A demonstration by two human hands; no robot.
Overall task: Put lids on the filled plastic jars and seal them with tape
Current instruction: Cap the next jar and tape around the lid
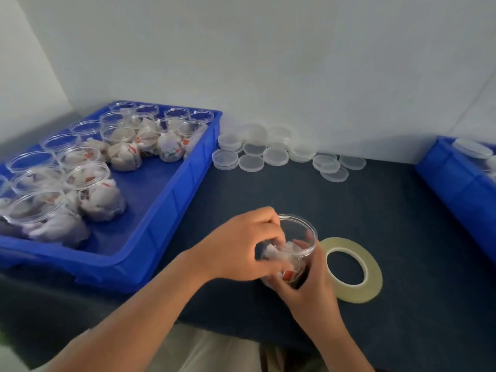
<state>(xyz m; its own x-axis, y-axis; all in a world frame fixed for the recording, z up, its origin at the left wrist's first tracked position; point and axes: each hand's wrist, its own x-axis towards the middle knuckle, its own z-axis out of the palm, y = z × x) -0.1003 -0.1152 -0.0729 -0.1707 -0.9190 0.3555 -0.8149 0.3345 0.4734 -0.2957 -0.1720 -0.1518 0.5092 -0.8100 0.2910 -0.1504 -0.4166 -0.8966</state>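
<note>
The right hand (308,285) cups the lidless clear round plastic jar (304,229) from beneath, the left hand (249,245) curls over its upturned rim, and the loose clear round plastic lids (276,154) lie well ahead of both hands.

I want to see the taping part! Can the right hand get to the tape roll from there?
Probably yes. The tape roll lies flat right beside the right hand, with nothing between them. But that hand is gripping the jar, so it would have to let go first.
</note>
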